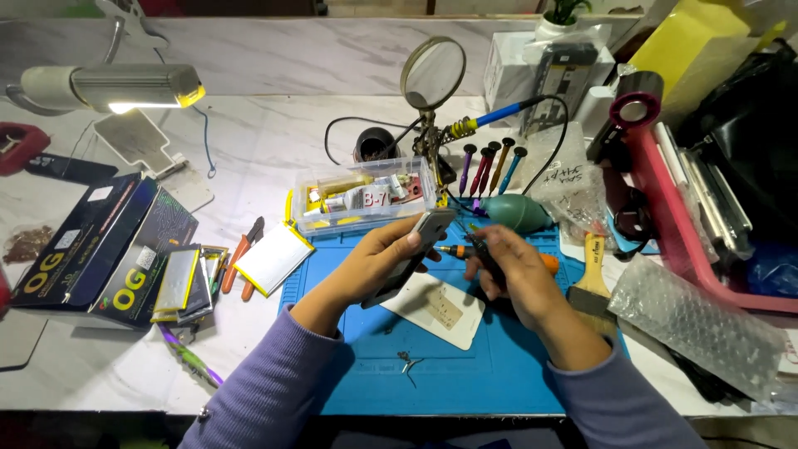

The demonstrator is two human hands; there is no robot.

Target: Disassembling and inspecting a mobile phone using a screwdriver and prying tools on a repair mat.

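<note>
The lower part of the phone is covered by the left hand gripping it — its screen side cannot be made out. Most of the screwdriver shaft is hidden inside the right hand's grip, and the tip, just beside the phone's edge, is too small to be told. Both sleeves are cut off by the bottom edge.

The near part of the blue mat lies open except for small tweezers and a white card. Behind, a clear plastic box, a magnifier stand and upright screwdrivers block the way; a brush and bubble wrap crowd the right.
</note>
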